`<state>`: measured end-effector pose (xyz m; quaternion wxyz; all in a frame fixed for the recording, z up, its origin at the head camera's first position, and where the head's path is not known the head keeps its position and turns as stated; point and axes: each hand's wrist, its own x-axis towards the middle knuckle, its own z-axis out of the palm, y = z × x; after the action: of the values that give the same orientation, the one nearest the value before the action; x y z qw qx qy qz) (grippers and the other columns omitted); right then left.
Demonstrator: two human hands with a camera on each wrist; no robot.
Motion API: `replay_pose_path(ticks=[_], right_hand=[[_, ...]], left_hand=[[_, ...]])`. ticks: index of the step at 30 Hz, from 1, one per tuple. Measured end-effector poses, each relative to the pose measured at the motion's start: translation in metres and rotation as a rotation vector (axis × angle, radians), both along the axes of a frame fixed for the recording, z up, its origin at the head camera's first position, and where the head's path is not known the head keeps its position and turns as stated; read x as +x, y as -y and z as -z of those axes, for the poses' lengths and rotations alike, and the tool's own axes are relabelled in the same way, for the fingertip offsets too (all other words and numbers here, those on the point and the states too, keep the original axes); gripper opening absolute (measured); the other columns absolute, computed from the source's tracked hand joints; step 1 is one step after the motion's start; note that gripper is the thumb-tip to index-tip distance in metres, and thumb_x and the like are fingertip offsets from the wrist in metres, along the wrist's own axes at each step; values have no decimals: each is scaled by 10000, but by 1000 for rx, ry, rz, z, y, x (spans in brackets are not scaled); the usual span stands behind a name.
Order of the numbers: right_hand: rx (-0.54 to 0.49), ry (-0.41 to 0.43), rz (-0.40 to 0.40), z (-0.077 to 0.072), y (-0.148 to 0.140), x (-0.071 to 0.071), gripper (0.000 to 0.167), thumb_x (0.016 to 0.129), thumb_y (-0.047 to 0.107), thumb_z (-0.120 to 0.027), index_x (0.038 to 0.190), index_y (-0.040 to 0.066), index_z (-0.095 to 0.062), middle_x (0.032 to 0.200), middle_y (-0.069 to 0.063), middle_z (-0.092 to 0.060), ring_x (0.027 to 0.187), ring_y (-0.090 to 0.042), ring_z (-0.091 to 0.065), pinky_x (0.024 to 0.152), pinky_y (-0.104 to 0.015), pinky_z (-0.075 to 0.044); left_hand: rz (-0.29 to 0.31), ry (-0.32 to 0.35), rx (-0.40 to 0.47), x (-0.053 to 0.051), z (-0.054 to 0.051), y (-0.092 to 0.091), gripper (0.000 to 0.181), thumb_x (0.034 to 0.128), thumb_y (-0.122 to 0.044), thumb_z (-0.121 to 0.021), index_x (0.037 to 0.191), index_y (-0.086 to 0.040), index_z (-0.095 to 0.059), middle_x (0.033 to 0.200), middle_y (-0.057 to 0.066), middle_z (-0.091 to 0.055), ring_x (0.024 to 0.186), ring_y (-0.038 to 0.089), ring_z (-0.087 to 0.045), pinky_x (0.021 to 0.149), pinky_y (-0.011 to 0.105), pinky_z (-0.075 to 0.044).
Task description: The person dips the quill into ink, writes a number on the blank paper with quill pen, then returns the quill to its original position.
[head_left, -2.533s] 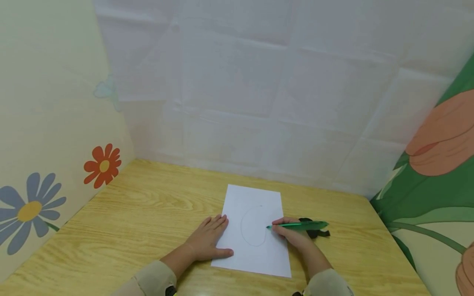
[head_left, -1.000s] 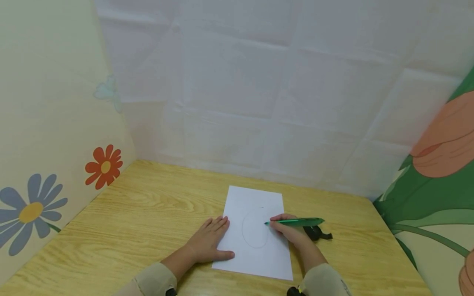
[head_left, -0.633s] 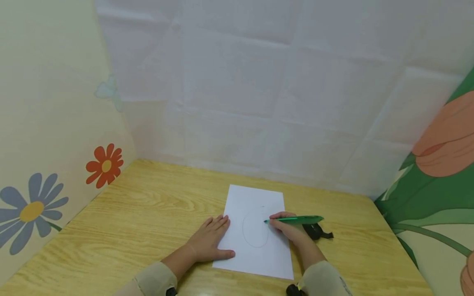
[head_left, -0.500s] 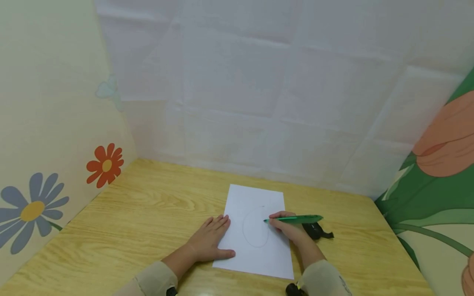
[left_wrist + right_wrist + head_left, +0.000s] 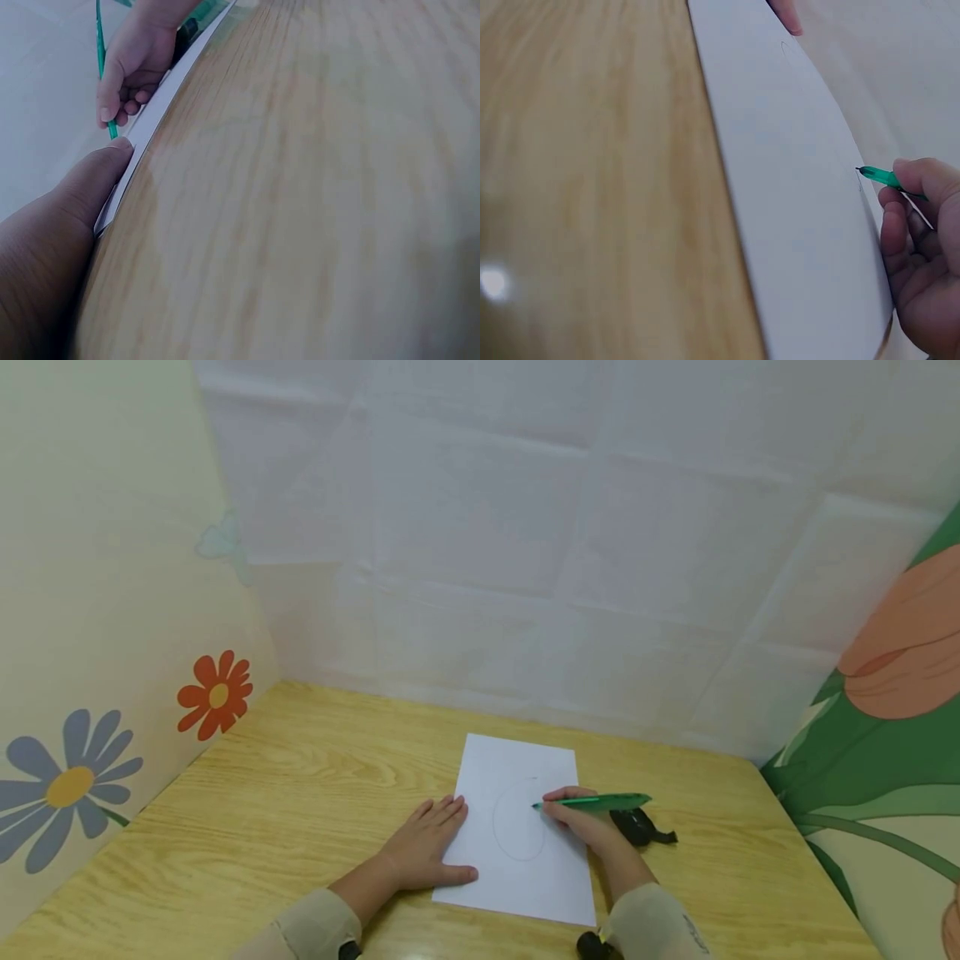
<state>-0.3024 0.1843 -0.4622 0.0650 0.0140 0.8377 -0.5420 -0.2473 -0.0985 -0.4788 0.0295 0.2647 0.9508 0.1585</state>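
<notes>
A white sheet of paper (image 5: 517, 889) lies on the wooden table, with a thin oval outline drawn on it. My left hand (image 5: 423, 852) rests flat on the paper's left edge, fingers spread and thumb lying on the sheet. In my right hand (image 5: 588, 822) a green pen (image 5: 607, 802) is pinched between thumb and fingers. Its tip is at the upper right side of the oval. In the right wrist view the pen (image 5: 877, 175) shows its dark tip at the paper, and the right hand (image 5: 930, 255) has its other fingers curled beneath.
A black object (image 5: 637, 828) lies on the table (image 5: 315, 768) just right of the paper, partly hidden behind the right hand; its kind is unclear. A white sheet (image 5: 465, 527) hangs behind, and flower-patterned panels (image 5: 900, 652) stand at both sides.
My right hand has moved the pen tip up along the oval's right side and slightly left, and the drawn line has grown longer there. My left hand has stayed in place on the paper.
</notes>
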Motion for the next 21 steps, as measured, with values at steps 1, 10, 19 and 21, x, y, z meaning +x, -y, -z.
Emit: replay_pose_path(ticks=[1, 10, 19, 21], right_hand=[[-1, 4, 2, 0, 1, 0, 207, 848, 204, -745, 996, 61, -733, 790, 0, -659, 724, -142, -546, 682, -241, -449], [-4, 14, 0, -1, 4, -2, 189, 863, 180, -721, 1002, 54, -730, 752, 27, -644, 693, -117, -540, 654, -215, -447], [-2, -9, -4, 0, 9, -4, 197, 854, 177, -741, 993, 38, -732, 713, 23, -620, 663, -117, -523, 625, -231, -432], [-3, -16, -11, 1, 9, -5, 185, 852, 170, -741, 983, 40, -734, 705, 27, -617, 658, -111, -521, 619, -226, -431]], left_hand=[[0, 0, 0, 0, 0, 0, 1014, 837, -717, -548, 1523, -12, -300, 1616, 129, -268, 1513, 302, -211, 1238, 506, -140], [-3, -1, -4, -2, 2, -1, 1010, 835, -725, -542, 1521, -20, -313, 1615, 119, -275, 1512, 294, -220, 1237, 502, -151], [-5, -5, -6, -3, 2, -1, 1009, 832, -725, -546, 1519, -22, -319, 1613, 119, -281, 1510, 294, -226, 1237, 501, -150], [-4, -4, -5, -3, 3, -2, 1011, 831, -724, -547, 1519, -19, -318, 1613, 120, -281, 1509, 296, -227, 1237, 504, -150]])
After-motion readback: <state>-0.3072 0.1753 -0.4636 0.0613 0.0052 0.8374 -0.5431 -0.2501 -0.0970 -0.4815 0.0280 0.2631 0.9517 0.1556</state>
